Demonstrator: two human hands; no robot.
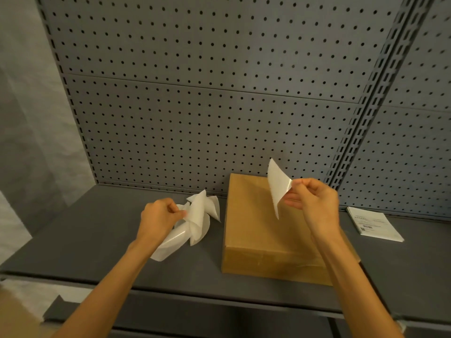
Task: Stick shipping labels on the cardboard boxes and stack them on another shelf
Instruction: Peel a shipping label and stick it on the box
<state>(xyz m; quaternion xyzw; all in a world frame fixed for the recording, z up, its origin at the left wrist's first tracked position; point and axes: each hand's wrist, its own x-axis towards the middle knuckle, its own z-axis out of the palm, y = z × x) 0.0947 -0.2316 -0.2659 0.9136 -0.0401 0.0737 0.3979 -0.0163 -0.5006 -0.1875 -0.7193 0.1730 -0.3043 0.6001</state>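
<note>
A flat brown cardboard box [258, 230] lies on the grey shelf [97, 240], right of centre. My right hand [314, 203] pinches a curled white label [277, 186] by its edge, held in the air above the box. My left hand [158, 218] grips a bunch of crumpled white backing sheets [197, 215] that rest on the shelf to the left of the box. A small stack of printed labels [373, 224] lies on the shelf to the right of the box.
A grey pegboard wall [219, 93] rises behind the shelf, with a slotted upright post [366, 118] at the right. A lower shelf edge [170, 320] shows below the front lip.
</note>
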